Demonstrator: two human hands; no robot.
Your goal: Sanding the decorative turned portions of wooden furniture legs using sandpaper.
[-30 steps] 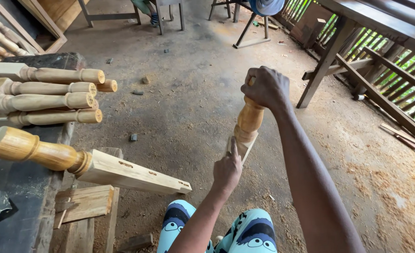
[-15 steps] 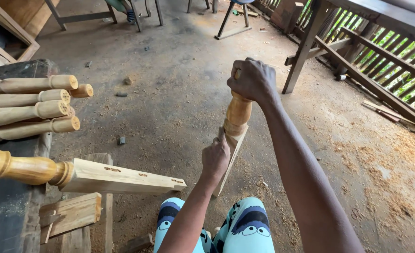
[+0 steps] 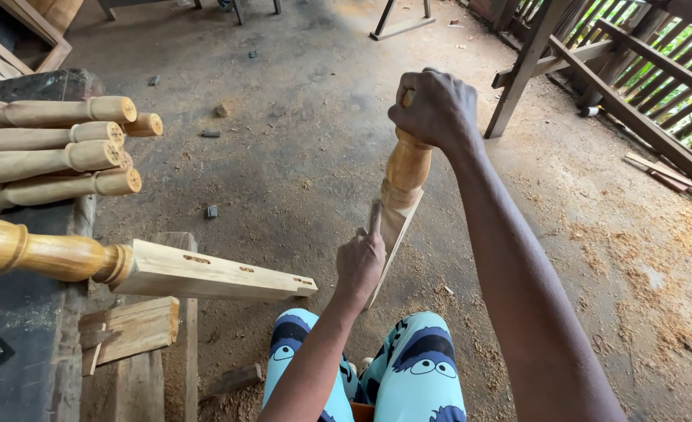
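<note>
On my far left, a stack of turned legs [image 3: 57, 152] lies on the dark desk [image 3: 17, 328], round ends pointing out over the floor. Below them a longer leg [image 3: 127, 266] juts off the desk edge, square end with its slots hanging free, and a short block [image 3: 131, 328] sits under it on a stool.

In the middle, my left hand [image 3: 361, 262] rests against the square lower part of the leg in hand [image 3: 399, 195]. Its fingers are mostly curled in, with one finger straight up along the flat face; it touches, it does not grip. The piece stands nearly upright above my knees, tilted a little, its lower tip hidden behind that hand.

My right hand [image 3: 438, 109] closes over the rounded top, fingers wrapped tight around it, so this hand carries the weight.

To do this well, I judge I should keep the top grip firm and let the left finger slide lightly along the face, feeling for ridges or tear-out near the shoulder. Turning the piece slowly would bring each face round without letting the tip slip on my lap.

To my right, sawdust [image 3: 674, 258] covers the floor by the railing [image 3: 658, 70].
</note>
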